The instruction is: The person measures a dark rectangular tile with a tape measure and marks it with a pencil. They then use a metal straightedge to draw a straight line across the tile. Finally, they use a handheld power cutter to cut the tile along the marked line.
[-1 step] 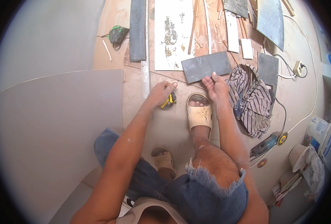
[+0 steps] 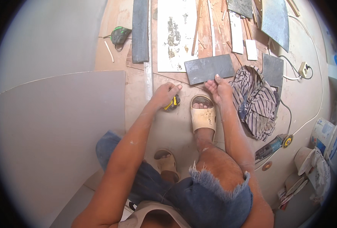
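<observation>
My left hand (image 2: 164,95) is closed around a yellow and black tape measure (image 2: 172,103) that rests on the dusty floor. Just to its right my right hand (image 2: 218,89) lies with its fingers on the near edge of a dark grey rectangular tile piece (image 2: 208,68). My foot in a beige sandal (image 2: 203,114) is planted between the two hands. The other sandalled foot (image 2: 167,164) sits closer to me, beside my frayed denim shorts.
A big pale grey tile (image 2: 58,129) fills the floor at the left. Ahead lie a long dark strip (image 2: 140,30), a white stained tile (image 2: 176,34) and wood offcuts. A striped cloth (image 2: 256,102), an angle grinder (image 2: 273,146) with cable, and buckets (image 2: 309,159) sit right.
</observation>
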Action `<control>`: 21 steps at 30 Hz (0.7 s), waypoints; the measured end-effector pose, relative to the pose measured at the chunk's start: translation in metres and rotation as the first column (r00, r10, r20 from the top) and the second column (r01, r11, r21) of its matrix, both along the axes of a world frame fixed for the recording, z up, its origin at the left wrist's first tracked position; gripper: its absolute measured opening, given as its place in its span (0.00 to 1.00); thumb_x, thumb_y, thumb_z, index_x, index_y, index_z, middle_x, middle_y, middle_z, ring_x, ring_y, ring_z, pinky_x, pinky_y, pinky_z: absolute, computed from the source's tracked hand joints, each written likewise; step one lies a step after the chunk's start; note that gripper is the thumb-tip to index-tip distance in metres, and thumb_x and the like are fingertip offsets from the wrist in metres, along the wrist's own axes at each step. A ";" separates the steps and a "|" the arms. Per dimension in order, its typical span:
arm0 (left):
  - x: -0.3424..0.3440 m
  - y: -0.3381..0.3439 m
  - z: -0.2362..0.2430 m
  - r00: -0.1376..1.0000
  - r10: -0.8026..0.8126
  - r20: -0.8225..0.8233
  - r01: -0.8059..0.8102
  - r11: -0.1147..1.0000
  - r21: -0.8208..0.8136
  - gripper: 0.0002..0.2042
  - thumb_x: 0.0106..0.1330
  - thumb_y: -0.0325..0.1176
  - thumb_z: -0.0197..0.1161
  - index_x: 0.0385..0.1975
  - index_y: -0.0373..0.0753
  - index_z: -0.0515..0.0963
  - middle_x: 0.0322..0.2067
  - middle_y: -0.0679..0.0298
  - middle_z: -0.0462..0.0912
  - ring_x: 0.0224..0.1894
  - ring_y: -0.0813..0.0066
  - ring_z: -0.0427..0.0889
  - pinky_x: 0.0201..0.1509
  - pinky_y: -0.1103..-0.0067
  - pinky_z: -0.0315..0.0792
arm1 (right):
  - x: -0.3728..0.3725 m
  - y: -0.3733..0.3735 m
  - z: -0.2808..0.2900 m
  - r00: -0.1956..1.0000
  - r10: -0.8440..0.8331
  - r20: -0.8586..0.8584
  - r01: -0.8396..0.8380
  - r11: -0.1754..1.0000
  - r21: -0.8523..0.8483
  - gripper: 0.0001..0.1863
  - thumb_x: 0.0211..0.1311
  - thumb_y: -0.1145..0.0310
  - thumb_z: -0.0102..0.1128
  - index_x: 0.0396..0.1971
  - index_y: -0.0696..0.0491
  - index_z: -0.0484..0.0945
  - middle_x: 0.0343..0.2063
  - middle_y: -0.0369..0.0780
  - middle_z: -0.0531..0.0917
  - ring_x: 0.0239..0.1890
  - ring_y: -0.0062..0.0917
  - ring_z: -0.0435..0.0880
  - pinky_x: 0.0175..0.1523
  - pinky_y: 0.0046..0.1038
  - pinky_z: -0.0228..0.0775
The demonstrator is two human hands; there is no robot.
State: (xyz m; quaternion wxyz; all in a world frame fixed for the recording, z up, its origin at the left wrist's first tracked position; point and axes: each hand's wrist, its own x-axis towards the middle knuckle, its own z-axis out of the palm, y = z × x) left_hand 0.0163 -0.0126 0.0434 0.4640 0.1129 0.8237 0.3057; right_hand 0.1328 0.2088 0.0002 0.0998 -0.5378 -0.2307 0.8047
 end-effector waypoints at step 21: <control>0.006 0.015 0.012 0.935 -0.154 0.319 0.116 0.984 0.135 0.32 0.63 0.61 0.65 0.46 0.31 0.74 0.38 0.57 0.82 0.41 0.70 0.80 0.48 0.78 0.74 | 0.004 -0.028 0.034 0.314 0.917 -0.245 -0.889 0.375 0.264 0.15 0.60 0.67 0.68 0.43 0.57 0.78 0.31 0.34 0.82 0.29 0.15 0.79 0.37 0.19 0.74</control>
